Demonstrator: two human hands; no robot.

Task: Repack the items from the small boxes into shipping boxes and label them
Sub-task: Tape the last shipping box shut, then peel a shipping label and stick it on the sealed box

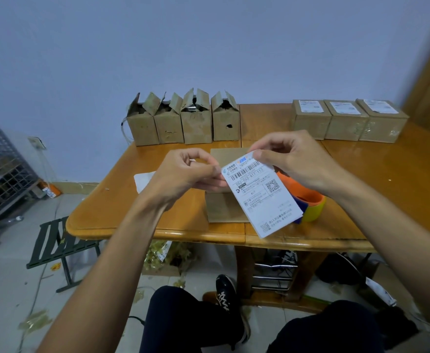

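Note:
A white shipping label (pixel 262 194) with barcodes hangs tilted above the table, held by both hands. My left hand (pixel 185 174) pinches its upper left edge. My right hand (pixel 295 159) pinches its top right corner. Under the label a closed brown shipping box (pixel 224 202) sits on the wooden table (pixel 122 200). Several small open cardboard boxes (pixel 183 121) stand in a row at the back left. Three sealed, labelled shipping boxes (pixel 348 121) line the back right.
An orange and yellow tape dispenser (pixel 308 200) lies just right of the shipping box, partly behind the label. A white sheet (pixel 143 180) lies left of the box. A dark folding stool (pixel 58 245) and a wire crate (pixel 2 169) stand on the floor at left.

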